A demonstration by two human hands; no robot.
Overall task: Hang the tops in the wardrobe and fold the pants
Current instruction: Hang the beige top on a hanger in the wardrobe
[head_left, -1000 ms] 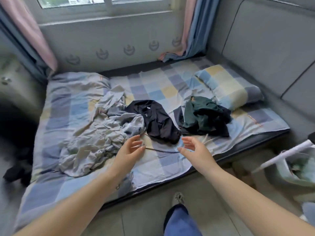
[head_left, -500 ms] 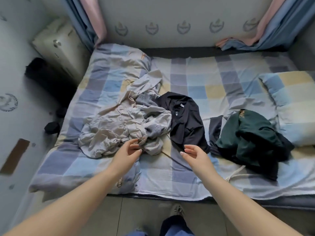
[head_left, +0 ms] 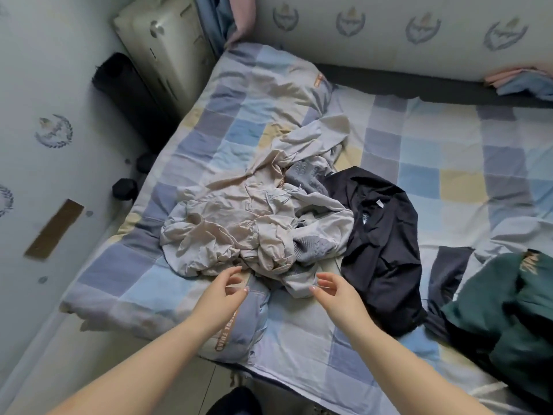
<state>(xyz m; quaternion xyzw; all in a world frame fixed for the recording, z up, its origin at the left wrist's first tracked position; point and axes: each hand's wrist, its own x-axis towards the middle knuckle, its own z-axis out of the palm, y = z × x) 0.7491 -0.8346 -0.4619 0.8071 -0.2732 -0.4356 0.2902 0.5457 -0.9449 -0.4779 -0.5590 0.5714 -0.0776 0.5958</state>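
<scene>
Both hands, left (head_left: 222,290) and right (head_left: 332,290), hover at the beige heap (head_left: 227,229) on the bed (head_left: 449,163), each grip released, holding nothing.

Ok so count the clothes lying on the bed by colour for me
Beige or grey, tangled in one heap: separate pieces cannot be told, counted as 1
Black top: 1
Dark green garment: 1
Total: 3 colour groups

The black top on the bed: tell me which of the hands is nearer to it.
The right hand is nearer: it hovers just left of the black top, by its lower edge. The left hand is farther left, in front of the beige garment.
</scene>
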